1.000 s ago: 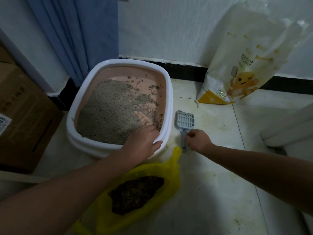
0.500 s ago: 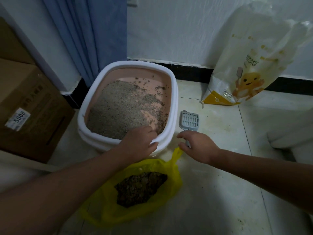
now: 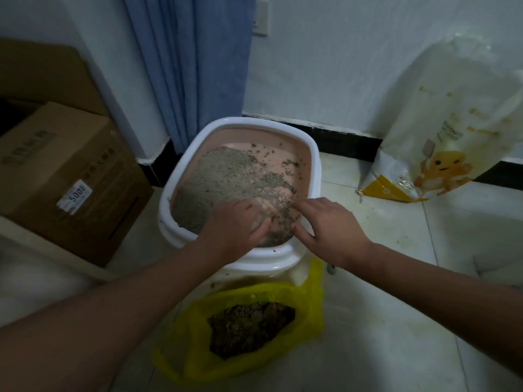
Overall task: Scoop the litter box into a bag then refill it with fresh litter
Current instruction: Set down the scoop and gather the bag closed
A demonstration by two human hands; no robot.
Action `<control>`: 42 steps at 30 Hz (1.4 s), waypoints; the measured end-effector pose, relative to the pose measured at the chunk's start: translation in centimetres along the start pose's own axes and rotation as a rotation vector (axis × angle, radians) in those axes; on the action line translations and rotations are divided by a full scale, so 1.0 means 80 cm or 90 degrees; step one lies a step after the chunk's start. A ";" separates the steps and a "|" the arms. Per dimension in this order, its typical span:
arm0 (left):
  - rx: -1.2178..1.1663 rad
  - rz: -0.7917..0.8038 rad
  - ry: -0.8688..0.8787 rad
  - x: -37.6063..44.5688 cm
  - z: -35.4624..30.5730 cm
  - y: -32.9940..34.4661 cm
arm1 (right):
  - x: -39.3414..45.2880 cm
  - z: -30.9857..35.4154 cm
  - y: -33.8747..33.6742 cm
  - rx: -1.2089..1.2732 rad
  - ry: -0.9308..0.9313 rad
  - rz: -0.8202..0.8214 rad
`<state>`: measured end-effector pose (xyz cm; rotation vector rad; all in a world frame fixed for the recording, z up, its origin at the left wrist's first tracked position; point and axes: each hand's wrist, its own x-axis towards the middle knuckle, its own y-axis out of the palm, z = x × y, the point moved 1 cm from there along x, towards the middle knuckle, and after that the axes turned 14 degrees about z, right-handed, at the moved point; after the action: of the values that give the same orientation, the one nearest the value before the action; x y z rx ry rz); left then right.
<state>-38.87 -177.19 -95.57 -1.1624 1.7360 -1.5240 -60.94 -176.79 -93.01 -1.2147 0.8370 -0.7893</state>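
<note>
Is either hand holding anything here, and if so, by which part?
The left hand grips the near rim of the litter box, thumb inside. The right hand hovers at the same rim with fingers spread and holds nothing.

Both hands reach over the near rim of the litter box (image 3: 308,142): the left hand (image 3: 232,224) grips the rim, the right hand (image 3: 331,230) hovers spread beside it. Below the hands, a yellow bag (image 3: 181,340) of dark litter lies open on the floor.
</note>
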 end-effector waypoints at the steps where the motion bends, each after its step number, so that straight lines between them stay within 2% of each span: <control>1: 0.000 -0.001 -0.006 -0.004 0.003 0.000 | 0.006 0.007 0.001 -0.008 0.000 0.006; 6: 0.033 0.026 -0.030 -0.011 0.025 0.012 | 0.031 0.030 0.010 -0.062 -0.008 0.049; 8: 0.014 0.035 -0.077 -0.010 0.022 0.012 | 0.038 0.034 0.006 -0.056 0.026 0.049; 13: -0.047 0.081 -0.176 -0.037 -0.022 0.012 | 0.017 0.046 0.001 0.114 0.164 0.069; 18: -0.075 0.042 -0.212 -0.064 -0.049 0.009 | -0.037 0.044 0.005 0.070 0.133 0.076; 22: 0.014 0.042 -0.107 -0.071 -0.057 0.000 | -0.049 0.039 0.007 0.038 0.109 0.059; 24: 0.041 0.036 -0.089 -0.077 -0.055 -0.024 | -0.057 0.042 -0.004 0.051 0.106 0.054; 28: 0.019 0.007 -0.150 -0.109 -0.070 -0.064 | -0.079 0.062 -0.034 0.030 0.082 0.047; 31: 0.044 0.050 -0.154 -0.145 -0.088 -0.067 | -0.097 0.099 -0.034 0.008 0.034 0.024; 34: 0.045 0.079 -0.138 -0.168 -0.087 -0.070 | -0.111 0.125 -0.023 0.024 -0.014 0.050; 42: -0.006 0.013 -0.199 -0.201 -0.067 -0.033 | -0.105 0.113 -0.015 -0.061 -0.031 0.075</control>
<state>-35.11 -160.51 -94.06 -1.3053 1.5402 -1.2464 -57.09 -165.53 -89.55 -1.2517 0.9068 -0.6281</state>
